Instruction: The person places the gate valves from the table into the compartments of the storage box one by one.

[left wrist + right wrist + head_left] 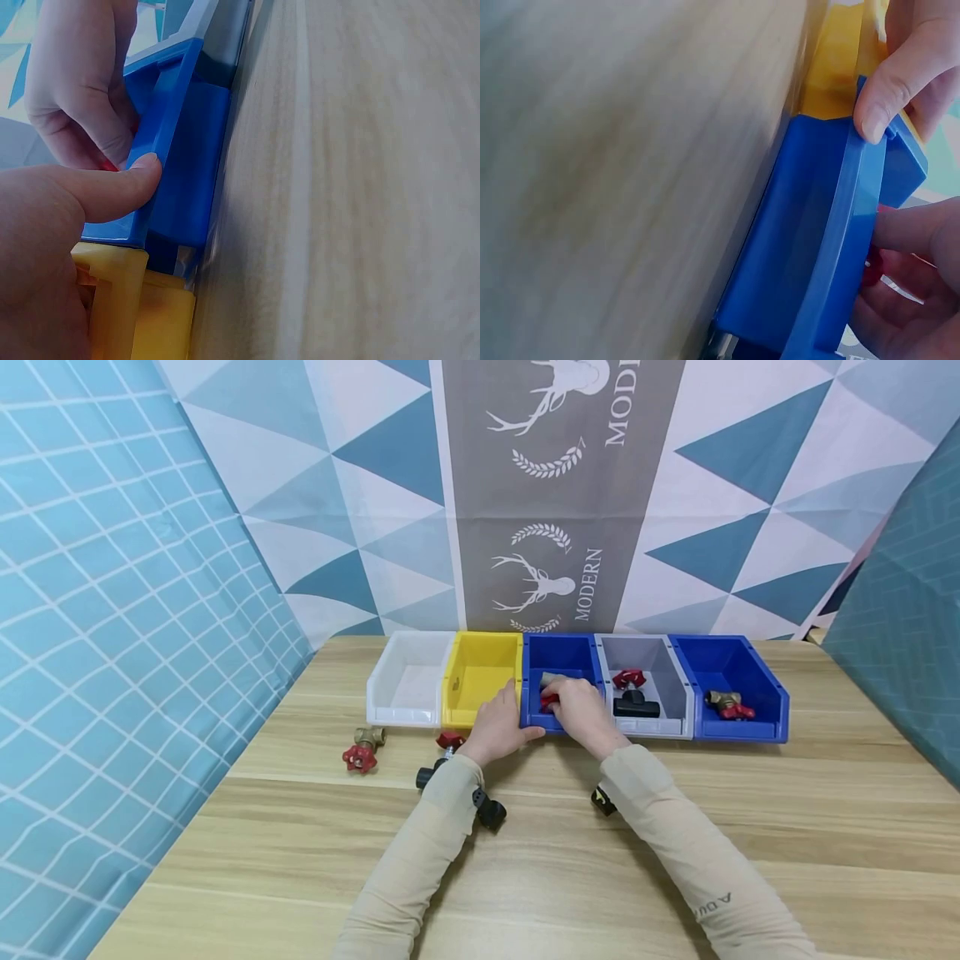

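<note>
In the head view my right hand (583,708) reaches into the middle blue bin (562,647), fingers curled round a valve with a red handle (548,703). The right wrist view shows a bit of the red handle (871,268) between those fingers, behind the bin's front wall; most of the valve is hidden. My left hand (497,725) grips the bin's front left corner beside the yellow bin (480,647). Its thumb (124,187) lies over the blue front rim, while its other fingers reach down on the yellow bin's side.
A white bin (405,718) stands left of the yellow one. The grey bin (678,689) holds a red handle and a black tee fitting (636,706); the right blue bin (780,714) holds a brass valve (727,703). Another red-handled valve (363,752) lies on the table left.
</note>
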`<state>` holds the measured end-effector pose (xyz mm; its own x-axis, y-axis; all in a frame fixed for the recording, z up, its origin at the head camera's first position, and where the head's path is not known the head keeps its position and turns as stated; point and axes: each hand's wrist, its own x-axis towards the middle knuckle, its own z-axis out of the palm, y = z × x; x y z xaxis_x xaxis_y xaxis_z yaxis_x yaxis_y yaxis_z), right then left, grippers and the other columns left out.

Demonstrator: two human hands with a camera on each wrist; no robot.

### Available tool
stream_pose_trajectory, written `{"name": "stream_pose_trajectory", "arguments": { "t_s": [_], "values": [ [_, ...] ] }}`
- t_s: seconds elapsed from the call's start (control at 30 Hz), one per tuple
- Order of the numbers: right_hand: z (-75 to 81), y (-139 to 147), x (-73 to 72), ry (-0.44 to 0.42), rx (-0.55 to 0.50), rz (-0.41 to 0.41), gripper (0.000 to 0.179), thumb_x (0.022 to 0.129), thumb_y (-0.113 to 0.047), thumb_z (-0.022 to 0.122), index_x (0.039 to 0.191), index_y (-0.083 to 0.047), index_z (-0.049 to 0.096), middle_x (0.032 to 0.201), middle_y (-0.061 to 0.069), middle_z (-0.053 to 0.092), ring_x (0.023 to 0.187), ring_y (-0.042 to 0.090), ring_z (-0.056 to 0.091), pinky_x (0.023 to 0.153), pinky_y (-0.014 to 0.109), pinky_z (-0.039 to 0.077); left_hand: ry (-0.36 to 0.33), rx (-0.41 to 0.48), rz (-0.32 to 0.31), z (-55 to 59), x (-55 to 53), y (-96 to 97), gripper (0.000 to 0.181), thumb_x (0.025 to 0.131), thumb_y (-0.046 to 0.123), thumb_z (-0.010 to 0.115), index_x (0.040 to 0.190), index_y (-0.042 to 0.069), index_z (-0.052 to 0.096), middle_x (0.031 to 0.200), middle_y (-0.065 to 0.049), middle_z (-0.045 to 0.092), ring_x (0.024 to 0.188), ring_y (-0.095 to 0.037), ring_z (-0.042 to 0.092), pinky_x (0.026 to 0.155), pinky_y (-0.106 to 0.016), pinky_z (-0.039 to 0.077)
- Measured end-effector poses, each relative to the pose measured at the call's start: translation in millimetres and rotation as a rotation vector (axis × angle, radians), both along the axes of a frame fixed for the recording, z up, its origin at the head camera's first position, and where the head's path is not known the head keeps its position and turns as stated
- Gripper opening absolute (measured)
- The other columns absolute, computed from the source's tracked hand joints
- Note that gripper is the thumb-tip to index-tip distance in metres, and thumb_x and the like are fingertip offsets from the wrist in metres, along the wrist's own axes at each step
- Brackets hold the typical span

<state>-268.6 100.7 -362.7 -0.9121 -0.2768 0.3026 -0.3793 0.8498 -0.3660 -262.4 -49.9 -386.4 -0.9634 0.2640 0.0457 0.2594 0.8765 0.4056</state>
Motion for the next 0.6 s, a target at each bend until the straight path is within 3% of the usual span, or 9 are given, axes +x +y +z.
{"name": "stream_pose_trajectory", "arguments": {
  "t_s": [0.6],
  "values": [
    [0.8, -7.1, 6.2, -0.004, -0.004, -0.011, 0.023, 0.084, 0.002, 0.054, 0.103, -0.002, 0.066, 0.115, 0.016, 0.06, 0.107, 0.033, 0.056, 0.091, 0.045, 0.046, 0.012, -0.003, -0.001, 0.7, -0.2, -0.1, 0.096, 0.079, 0.05, 0.062, 0.143, -0.002, 0.012, 0.144, -0.016, 0.031, 0.129, -0.027, 0.034, 0.109, -0.042, 0.025]
  ]
}}
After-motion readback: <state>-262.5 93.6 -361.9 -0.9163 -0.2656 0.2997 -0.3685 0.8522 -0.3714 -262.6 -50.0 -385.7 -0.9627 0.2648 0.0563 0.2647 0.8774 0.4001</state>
